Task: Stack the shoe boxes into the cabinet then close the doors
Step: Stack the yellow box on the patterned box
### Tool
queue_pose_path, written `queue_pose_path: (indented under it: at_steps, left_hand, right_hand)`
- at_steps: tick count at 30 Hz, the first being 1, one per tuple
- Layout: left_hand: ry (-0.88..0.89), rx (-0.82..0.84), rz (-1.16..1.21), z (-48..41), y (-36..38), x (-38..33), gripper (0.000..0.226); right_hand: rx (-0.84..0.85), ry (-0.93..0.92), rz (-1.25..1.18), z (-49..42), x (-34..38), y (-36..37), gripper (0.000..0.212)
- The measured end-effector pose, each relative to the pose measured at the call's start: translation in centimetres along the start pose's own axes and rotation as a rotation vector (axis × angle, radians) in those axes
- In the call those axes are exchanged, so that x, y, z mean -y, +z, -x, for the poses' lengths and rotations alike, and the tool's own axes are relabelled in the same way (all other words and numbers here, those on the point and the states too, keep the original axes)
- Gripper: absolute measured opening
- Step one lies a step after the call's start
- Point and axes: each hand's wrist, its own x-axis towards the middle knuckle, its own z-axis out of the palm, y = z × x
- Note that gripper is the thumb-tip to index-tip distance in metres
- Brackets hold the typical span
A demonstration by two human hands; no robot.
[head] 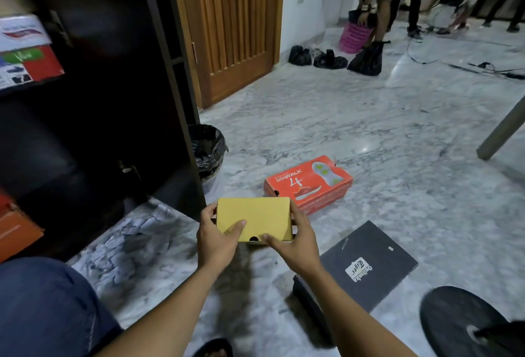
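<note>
Head cam had the yellow shoe box [253,218] dead centre, gripped at both ends. The left hand [216,238] was on its 9 o'clock side, thumb flat on the lid and fingers curled round the edge. The right hand [297,240] was at 3 o'clock, fingers wrapped down that side and thumb near the front notch. My guess was the thumbs sat on top to keep the lid down for the carry. Going by the shadow under it, the box looked clear of the floor. The cabinet [113,72] stood open at 10 o'clock with a few boxes already shelved, so that was the obvious target. A red box [308,184] waited on the floor at 1 o'clock and a black box [366,265] at 4, both still to go
</note>
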Motion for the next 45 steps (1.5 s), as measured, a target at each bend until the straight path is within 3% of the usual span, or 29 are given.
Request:
queue_pose_path:
  at_steps: [4, 9, 11, 15, 19, 24, 27, 31, 39, 45]
  left_hand:
    - [0.03, 0.046, -0.015, 0.2, -0.7, 0.4, 0.076]
    - [0.079, 0.167, -0.077, -0.1, -1.5, 1.1, 0.126]
    - [0.087, 0.192, -0.105, -0.4, -1.5, 1.3, 0.133]
    - [0.105, 0.169, -0.108, -0.9, -0.8, 1.5, 0.119]
    - [0.073, 0.176, -0.029, -1.1, 0.4, 2.1, 0.102]
    - [-0.072, 0.172, 0.012, -1.3, 2.2, 4.5, 0.036]
    - [-0.093, 0.148, 0.03, -1.7, 2.7, 5.1, 0.031]
    - [-0.09, 0.067, 0.024, -2.5, 3.5, 4.0, 0.037]
    - [-0.056, 0.027, -0.091, -2.9, 3.9, 3.9, 0.042]
    - [0.019, -0.047, 0.038, -4.0, 4.3, -0.6, 0.04]
  right_hand:
    - [0.027, -0.016, -0.001, 1.1, 0.6, -0.6, 0.117]
    - [0.013, -0.009, 0.026, 0.7, 0.8, -1.1, 0.106]
    - [0.015, -0.007, 0.018, 0.2, 0.4, -1.1, 0.103]
    - [0.022, 0.014, -0.009, -0.8, -0.5, -0.6, 0.099]
    - [0.057, 0.101, -0.064, -1.2, -2.4, 0.0, 0.074]
    - [0.149, 0.227, 0.032, -0.9, -6.9, 1.2, 0.078]
    - [0.144, 0.24, 0.062, -0.7, -8.3, 1.5, 0.079]
    - [-0.003, 0.226, 0.06, -1.0, -8.0, 1.3, 0.085]
    - [-0.03, 0.176, 0.015, 0.6, -6.9, 0.3, 0.095]
    - [-0.057, 0.097, -0.002, -0.6, -3.3, -2.4, 0.085]
